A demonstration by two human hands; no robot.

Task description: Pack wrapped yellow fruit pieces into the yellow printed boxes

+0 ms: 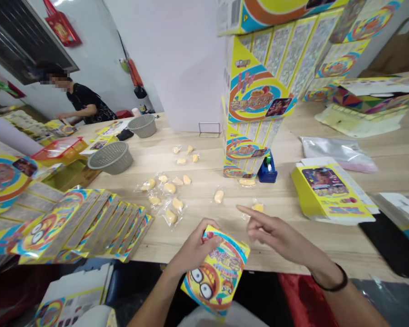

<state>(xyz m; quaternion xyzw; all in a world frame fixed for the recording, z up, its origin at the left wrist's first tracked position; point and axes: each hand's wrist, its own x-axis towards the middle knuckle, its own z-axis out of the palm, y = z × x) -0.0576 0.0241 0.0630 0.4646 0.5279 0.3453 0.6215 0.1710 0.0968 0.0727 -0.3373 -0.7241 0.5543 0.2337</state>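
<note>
Table (282,197) with pale wood grain, seen from above by the person working at it. The left hand (199,247) clamps a bright cartoon box (218,277) just off the near edge, thumb on its face. Whether it holds anything cannot be told. The right hand (272,229) holds nothing visible; its index finger points out, apart from the curled others, beside a wrapped piece (258,207).

Work looks partway along: many boxes are already grouped, in a leaning row (98,227) at the near left corner and a tall stack (255,97) right of the middle. More yellow pieces in clear wrappers (170,200) lie loose, seemingly still to be dealt with.

A blue tape dispenser (267,170) sits against the stack. Towards the right edge are a yellow carton (334,188), a plastic bag (337,152) and a flat black object (391,245). Two grey baskets (111,158) sit far left. Beyond, a co-worker (88,102) in black leans over boxes; a red bag (61,25) hangs on the pale wall (98,45).
</note>
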